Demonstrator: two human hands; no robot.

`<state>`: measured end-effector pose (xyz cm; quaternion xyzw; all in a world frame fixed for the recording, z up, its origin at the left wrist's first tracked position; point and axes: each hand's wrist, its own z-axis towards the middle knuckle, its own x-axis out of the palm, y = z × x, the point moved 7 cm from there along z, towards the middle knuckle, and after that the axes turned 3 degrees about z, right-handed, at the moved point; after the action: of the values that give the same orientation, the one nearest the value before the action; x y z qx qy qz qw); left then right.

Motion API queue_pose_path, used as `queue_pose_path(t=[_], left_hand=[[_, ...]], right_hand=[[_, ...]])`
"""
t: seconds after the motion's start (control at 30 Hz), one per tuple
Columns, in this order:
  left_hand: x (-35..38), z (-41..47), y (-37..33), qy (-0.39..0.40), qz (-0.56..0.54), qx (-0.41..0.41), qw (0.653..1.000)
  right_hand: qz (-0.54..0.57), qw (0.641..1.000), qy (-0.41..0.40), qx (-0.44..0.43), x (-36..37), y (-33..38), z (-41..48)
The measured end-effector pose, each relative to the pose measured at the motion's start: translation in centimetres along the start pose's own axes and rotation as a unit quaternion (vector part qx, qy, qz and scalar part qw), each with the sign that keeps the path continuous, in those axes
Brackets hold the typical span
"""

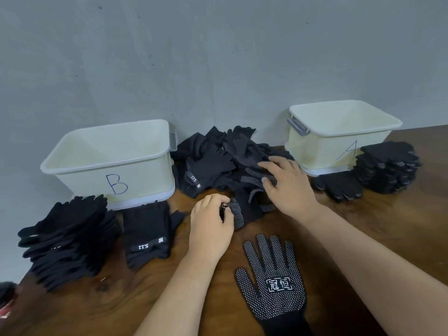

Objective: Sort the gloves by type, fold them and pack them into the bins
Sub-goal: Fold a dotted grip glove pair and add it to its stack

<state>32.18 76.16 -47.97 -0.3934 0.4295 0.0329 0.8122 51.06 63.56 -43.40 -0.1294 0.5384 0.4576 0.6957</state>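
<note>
Dotted glove [236, 212] lies at the near edge of the mixed pile [218, 156], mid-desk [169, 299]. Left hand [209, 226] pinches its end with curled fingers [213, 198]. Right hand [288, 185] rests on the pile, fingers straight and apart. I would pull slowly and hold the pile down, so only 1 glove comes free.

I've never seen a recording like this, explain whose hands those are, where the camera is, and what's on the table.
No robot: one head-worn camera looks down at a person's bare hands. On the brown wooden table stand a cream plastic bin marked B and a bin marked A, a heap of black fabric gloves between them. A plain glove stack lies by B, a dotted stack by A. The left hand pinches a dotted black glove; the right hand rests on the heap.
</note>
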Motion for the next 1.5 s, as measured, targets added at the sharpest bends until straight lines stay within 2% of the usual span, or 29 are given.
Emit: queue_pose_path(t=[0.1,0.2,0.27,0.6,0.7,0.77,0.93,1.1,1.17,1.33,1.5], left_hand=[[-0.2,0.0,0.1,-0.004,-0.016,-0.006,1.0],[-0.5,0.0,0.2,-0.019,-0.038,-0.011,0.999],[-0.7,0.0,0.3,-0.033,-0.051,-0.012,0.998],[-0.8,0.0,0.3,-0.036,-0.069,-0.019,0.997],[-1.1,-0.2,0.1,-0.041,-0.089,-0.015,0.995],[-1.2,-0.3,0.0,-0.04,-0.097,-0.012,0.994],[-1.0,-0.3,0.1,-0.026,-0.105,-0.03,0.994],[-0.8,-0.2,0.3,-0.017,-0.105,-0.044,0.993],[-0.7,-0.1,0.3,-0.014,-0.104,-0.046,0.993],[-0.7,-0.2,0.5,-0.016,-0.105,-0.048,0.993],[-0.6,-0.1,0.6,-0.015,-0.104,-0.052,0.993]], right_hand=[[-0.022,0.999,0.035,-0.008,0.7,1.0,1.9],[-0.047,0.998,0.003,-0.047,0.6,3.0,1.3],[-0.05,0.995,0.01,-0.085,1.2,4.3,0.1],[-0.003,0.985,0.051,-0.162,2.5,5.3,-3.7],[0.042,0.978,0.103,-0.174,2.3,5.4,-3.6],[0.082,0.977,0.116,-0.16,2.0,5.0,-3.0],[0.133,0.99,0.016,-0.049,-0.2,1.7,-0.3],[0.072,0.994,0.075,0.024,0.4,-0.9,3.2],[0.099,0.992,0.069,0.039,0.1,-1.4,4.7],[0.202,0.975,0.002,0.098,-1.8,-0.9,8.4],[0.305,0.937,0.013,0.168,0.3,-1.6,13.9]])
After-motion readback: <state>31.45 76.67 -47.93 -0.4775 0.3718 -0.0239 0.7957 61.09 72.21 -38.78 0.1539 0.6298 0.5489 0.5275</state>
